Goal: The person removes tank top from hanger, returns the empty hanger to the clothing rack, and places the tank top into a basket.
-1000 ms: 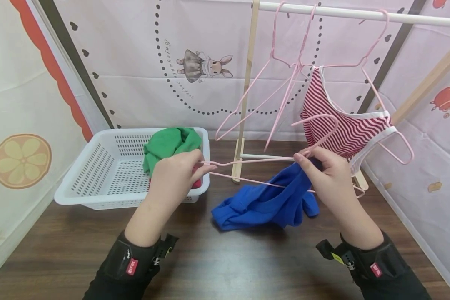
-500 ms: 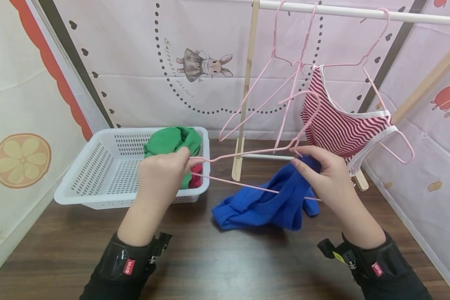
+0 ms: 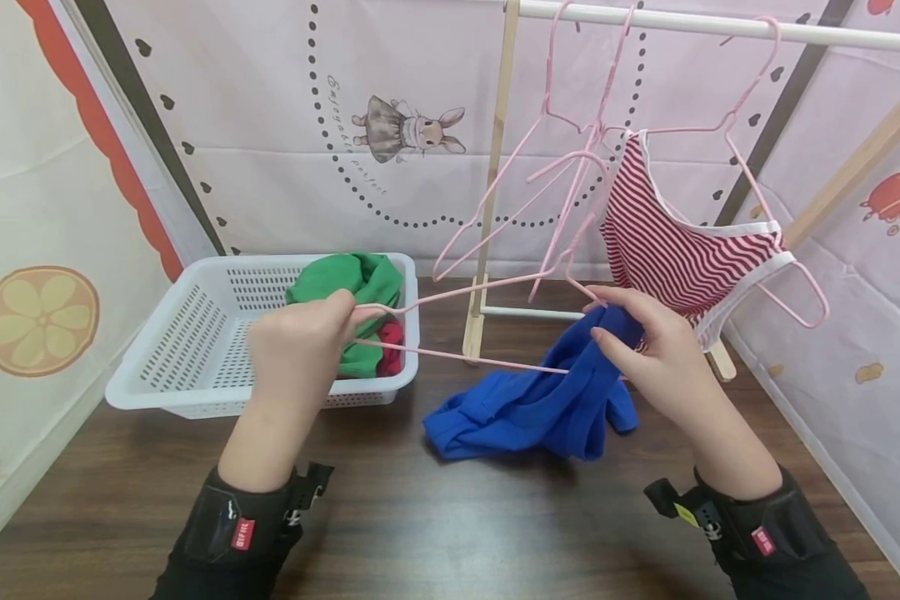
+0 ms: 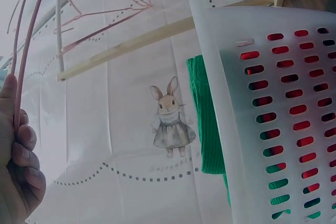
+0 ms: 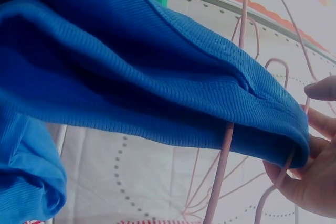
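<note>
My left hand [image 3: 300, 350] grips one end of a pink clothes hanger [image 3: 459, 292], its fingers curled round the rods in the left wrist view. The hanger's hook points up and to the left. Held up by my right hand [image 3: 656, 346] is the ribbed edge of a blue garment [image 3: 525, 417], pinched between thumb and fingers. The hanger's other end goes into this garment's opening; in the right wrist view its pink rods pass at the blue ribbed edge [image 5: 210, 93]. The rest of the garment lies bunched on the table.
Left of the garment stands a white slotted basket [image 3: 195, 400] with green cloth [image 3: 341, 275] and red cloth [image 3: 392, 348] inside. A rack's white bar [image 3: 690, 27] carries pink hangers, one bearing a red-and-white striped garment [image 3: 682, 242]. Fabric walls surround the wooden table [image 3: 450, 533].
My left hand has moved left with the hanger, and the hook has swung up and left. My right hand stays nearly in place at the blue garment's edge.
</note>
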`<state>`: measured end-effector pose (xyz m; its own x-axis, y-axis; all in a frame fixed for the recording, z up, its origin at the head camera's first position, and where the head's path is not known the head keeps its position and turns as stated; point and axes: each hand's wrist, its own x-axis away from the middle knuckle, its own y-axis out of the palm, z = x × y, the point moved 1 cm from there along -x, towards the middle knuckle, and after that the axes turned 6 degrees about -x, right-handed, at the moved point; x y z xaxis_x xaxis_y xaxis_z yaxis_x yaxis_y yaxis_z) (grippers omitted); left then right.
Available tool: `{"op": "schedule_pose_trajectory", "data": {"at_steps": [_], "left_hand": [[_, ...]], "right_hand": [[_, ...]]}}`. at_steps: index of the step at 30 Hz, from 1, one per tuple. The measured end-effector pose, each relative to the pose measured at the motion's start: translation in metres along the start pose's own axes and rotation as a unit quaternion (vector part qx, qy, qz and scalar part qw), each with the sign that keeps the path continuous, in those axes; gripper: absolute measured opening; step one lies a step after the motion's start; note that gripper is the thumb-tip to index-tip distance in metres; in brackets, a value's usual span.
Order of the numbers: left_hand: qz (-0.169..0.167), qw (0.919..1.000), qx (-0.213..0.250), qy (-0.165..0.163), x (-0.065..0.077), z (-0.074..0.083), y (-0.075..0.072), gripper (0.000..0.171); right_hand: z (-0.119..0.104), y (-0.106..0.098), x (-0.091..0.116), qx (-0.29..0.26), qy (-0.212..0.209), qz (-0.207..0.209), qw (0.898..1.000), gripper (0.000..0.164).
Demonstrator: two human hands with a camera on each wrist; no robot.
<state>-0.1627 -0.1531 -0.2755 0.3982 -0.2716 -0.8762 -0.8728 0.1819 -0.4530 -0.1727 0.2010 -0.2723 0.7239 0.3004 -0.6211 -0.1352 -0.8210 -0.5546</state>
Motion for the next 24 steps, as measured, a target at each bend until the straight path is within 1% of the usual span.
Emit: {"op": "schedule_pose_trajectory", "data": {"at_steps": [5,9,13,19,24], "left_hand": [[0.004,0.9994,0.029,-0.021,-0.001,-0.001,-0.004,0.055],[0.022,0.9977,0.050,-0.040,0.001,-0.003,-0.004,0.056],[0.028,0.9966,0.057,-0.053,0.002,-0.006,-0.003,0.057],[0.023,0.9958,0.066,-0.060,0.005,-0.011,-0.008,0.057],[0.026,0.9956,0.068,-0.059,0.005,-0.013,-0.011,0.055]], "right_hand": [[0.009,-0.004,0.002,0.016,-0.001,-0.012,1.000,0.043],[0.014,-0.008,0.003,0.018,-0.008,-0.007,1.000,0.044],[0.018,-0.013,0.005,0.020,0.000,-0.004,1.000,0.043],[0.024,-0.019,0.009,0.037,0.027,0.006,0.999,0.038],[0.028,-0.021,0.011,0.038,0.031,0.017,0.999,0.033]]}}
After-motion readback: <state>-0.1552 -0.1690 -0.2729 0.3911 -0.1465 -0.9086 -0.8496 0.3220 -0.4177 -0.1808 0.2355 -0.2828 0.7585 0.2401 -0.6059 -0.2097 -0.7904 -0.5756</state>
